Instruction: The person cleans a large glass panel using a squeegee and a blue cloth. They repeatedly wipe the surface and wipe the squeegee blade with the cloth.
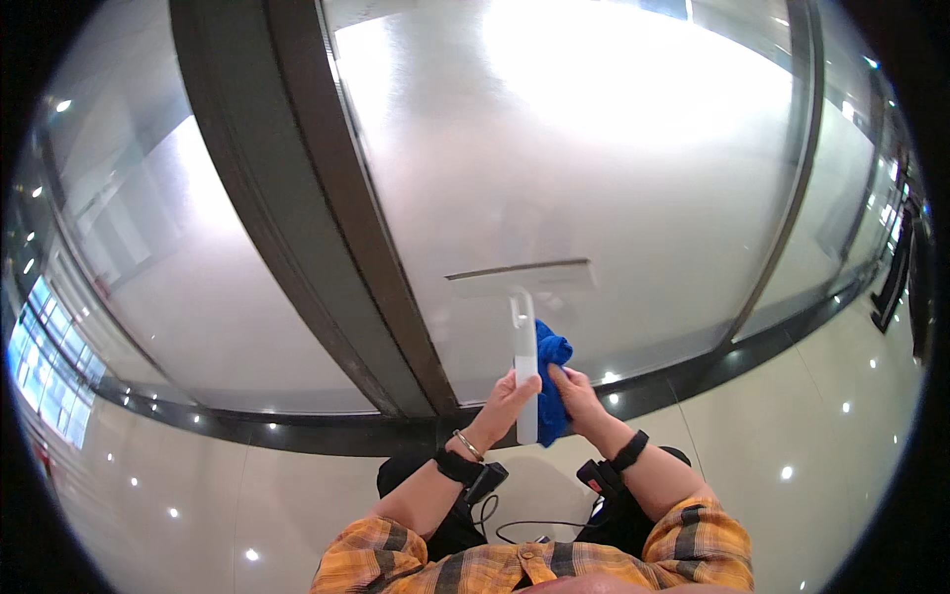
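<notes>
My left hand grips the white handle of a window squeegee, its thumb lying across the front. The squeegee's wide head, with a dark blade edge along its top, is at a large frosted glass pane; whether the blade touches the glass I cannot tell. My right hand holds a bunched blue cloth just right of the handle. The cloth hangs behind and beside the handle, and part of it is hidden by the handle and my fingers.
A dark metal frame post stands left of the pane, with another glass pane beyond it. A black sill strip runs along the glossy tiled floor. Dark cables hang between my wrists. A person's dark-clad legs show far right.
</notes>
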